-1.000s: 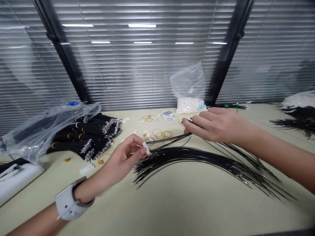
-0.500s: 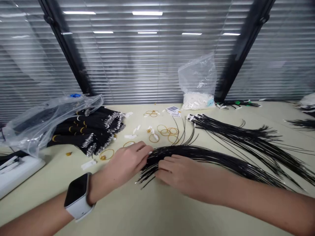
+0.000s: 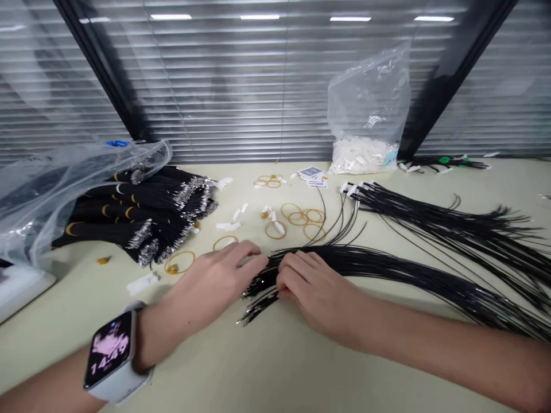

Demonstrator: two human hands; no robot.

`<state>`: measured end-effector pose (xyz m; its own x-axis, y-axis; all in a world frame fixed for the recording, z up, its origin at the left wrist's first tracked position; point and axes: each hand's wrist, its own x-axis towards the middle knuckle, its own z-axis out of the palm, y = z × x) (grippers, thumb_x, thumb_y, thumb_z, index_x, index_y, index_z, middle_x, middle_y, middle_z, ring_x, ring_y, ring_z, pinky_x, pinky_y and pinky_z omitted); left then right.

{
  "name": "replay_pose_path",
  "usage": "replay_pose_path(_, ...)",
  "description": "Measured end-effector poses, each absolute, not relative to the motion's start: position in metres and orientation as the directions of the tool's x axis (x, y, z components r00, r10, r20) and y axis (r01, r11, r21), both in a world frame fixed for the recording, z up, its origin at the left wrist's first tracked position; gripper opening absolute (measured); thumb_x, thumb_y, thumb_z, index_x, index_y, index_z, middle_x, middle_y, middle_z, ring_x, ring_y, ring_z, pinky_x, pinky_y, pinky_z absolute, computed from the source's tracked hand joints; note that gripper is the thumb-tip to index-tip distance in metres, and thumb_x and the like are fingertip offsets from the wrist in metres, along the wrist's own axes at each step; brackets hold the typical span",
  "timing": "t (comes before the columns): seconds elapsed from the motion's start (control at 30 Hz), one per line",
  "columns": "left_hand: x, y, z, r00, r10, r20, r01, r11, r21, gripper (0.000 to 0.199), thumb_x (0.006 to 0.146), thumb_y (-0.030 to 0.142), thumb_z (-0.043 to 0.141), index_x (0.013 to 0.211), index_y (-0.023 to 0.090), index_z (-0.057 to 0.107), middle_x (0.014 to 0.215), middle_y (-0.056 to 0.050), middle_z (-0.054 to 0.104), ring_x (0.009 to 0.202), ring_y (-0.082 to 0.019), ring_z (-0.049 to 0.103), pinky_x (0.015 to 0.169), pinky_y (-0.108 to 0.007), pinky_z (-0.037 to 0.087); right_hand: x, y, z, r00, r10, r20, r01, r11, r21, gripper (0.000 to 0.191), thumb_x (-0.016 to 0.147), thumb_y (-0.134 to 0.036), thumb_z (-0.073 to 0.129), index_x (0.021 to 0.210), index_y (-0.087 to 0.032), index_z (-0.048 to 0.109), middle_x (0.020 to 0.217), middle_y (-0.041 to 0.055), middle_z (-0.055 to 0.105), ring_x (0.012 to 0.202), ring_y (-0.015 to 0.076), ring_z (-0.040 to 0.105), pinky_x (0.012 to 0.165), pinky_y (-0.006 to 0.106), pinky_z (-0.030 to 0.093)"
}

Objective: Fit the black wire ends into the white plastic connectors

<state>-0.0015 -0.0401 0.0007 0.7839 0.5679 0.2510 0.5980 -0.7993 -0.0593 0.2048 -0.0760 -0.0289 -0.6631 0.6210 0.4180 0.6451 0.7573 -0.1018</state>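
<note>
A long bundle of thin black wires (image 3: 387, 269) lies across the table, its silvery tips pointing left and fanned out between my hands. My right hand (image 3: 314, 289) is closed around the bundle near those tips, palm down. Thumb and fingers of my left hand (image 3: 224, 272) are pinched together at the upper side of the wire ends. What lies right between the left fingertips is partly hidden. A smartwatch (image 3: 109, 350) with a lit screen sits on my left wrist. Several yellow rubber bands (image 3: 297, 217) lie just beyond the hands.
Tied black wire bundles (image 3: 129, 212) with silvery ends lie at left, partly under a clear plastic bag (image 3: 34, 201). More black wires (image 3: 451, 229) with white connectors spread at right. A zip bag of white pieces (image 3: 364, 155) stands by the window blinds (image 3: 241, 86).
The view has tilted down a little. My left watch screen has lit up. Both hands stay at the wire ends, with the right fingers wrapped slightly further round the bundle.
</note>
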Motion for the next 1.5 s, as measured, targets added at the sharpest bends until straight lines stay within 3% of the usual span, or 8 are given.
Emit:
replay_pose_path(0.13,-0.001,-0.040,0.000,0.775,0.572,0.271,0.603,-0.797,-0.043,0.024,0.091,0.011,0.038,0.099,0.017,0.060,0.105,-0.008,0.062,0.083,-0.020,0.061,0.066,-0.030,0.048,0.207,-0.077,-0.030,-0.597,0.648,0.472,0.633,0.743,-0.219,0.018,0.087,-0.001,0.034,0.080,-0.014,0.044,0.079,0.0032,0.051,0.071,0.0134,0.041,0.069,0.029,0.033)
replay_pose_path(0.3,0.000,-0.046,0.000,0.737,0.616,0.278,0.631,-0.775,0.043,0.024,0.092,0.013,0.039,0.103,0.018,0.059,0.101,-0.006,0.062,0.083,-0.015,0.060,0.070,-0.026,0.048,0.206,-0.077,-0.027,-0.537,0.687,0.489,0.611,0.717,-0.337,0.013,0.089,-0.007,0.042,0.080,-0.015,0.048,0.079,0.0015,0.054,0.073,0.0128,0.045,0.070,0.028,0.035)
replay_pose_path(0.53,0.006,-0.055,0.004,0.617,0.732,0.289,0.624,-0.679,0.388,0.016,0.089,0.013,0.045,0.096,0.018,0.059,0.088,-0.001,0.062,0.079,-0.013,0.059,0.071,-0.025,0.045,0.207,-0.073,-0.018,-0.414,0.833,0.367,0.588,0.553,-0.590,0.012,0.089,-0.013,0.048,0.081,-0.015,0.056,0.079,0.0009,0.057,0.077,0.0114,0.051,0.069,0.024,0.039)
replay_pose_path(0.67,0.008,-0.053,0.004,0.514,0.845,0.148,0.607,-0.481,0.633,0.010,0.088,0.017,0.046,0.089,0.018,0.056,0.079,0.001,0.062,0.068,-0.011,0.056,0.060,-0.021,0.044,0.207,-0.073,-0.019,-0.348,0.860,0.374,0.570,0.510,-0.644,0.010,0.088,-0.013,0.046,0.082,-0.016,0.053,0.079,0.0000,0.055,0.074,0.0099,0.049,0.063,0.022,0.037)
replay_pose_path(0.77,0.009,-0.052,0.004,0.479,0.875,0.066,0.552,-0.359,0.753,0.008,0.088,0.024,0.048,0.087,0.019,0.054,0.076,0.002,0.059,0.067,-0.010,0.054,0.055,-0.019,0.042,0.207,-0.074,-0.017,-0.302,0.883,0.359,0.586,0.469,-0.661,0.009,0.088,-0.015,0.045,0.083,-0.016,0.052,0.081,0.0000,0.055,0.072,0.0095,0.049,0.060,0.022,0.035)
replay_pose_path(0.97,0.012,-0.056,0.008,0.412,0.910,-0.042,0.546,-0.210,0.811,0.013,0.085,0.030,0.052,0.088,0.018,0.057,0.078,0.000,0.061,0.068,-0.011,0.053,0.055,-0.018,0.038,0.207,-0.079,-0.012,-0.253,0.889,0.381,0.606,0.453,-0.654,0.008,0.084,-0.012,0.048,0.080,-0.016,0.053,0.076,-0.0013,0.056,0.068,0.0089,0.049,0.062,0.022,0.036)
replay_pose_path(1.5,0.011,-0.052,0.006,0.464,0.882,-0.085,0.453,-0.154,0.878,0.009,0.084,0.027,0.057,0.086,0.018,0.058,0.075,0.001,0.062,0.068,-0.008,0.054,0.059,-0.013,0.041,0.210,-0.078,-0.020,-0.242,0.853,0.462,0.606,0.505,-0.615,0.008,0.081,-0.012,0.050,0.074,-0.013,0.054,0.070,-0.0021,0.056,0.062,0.0070,0.047,0.056,0.022,0.034)
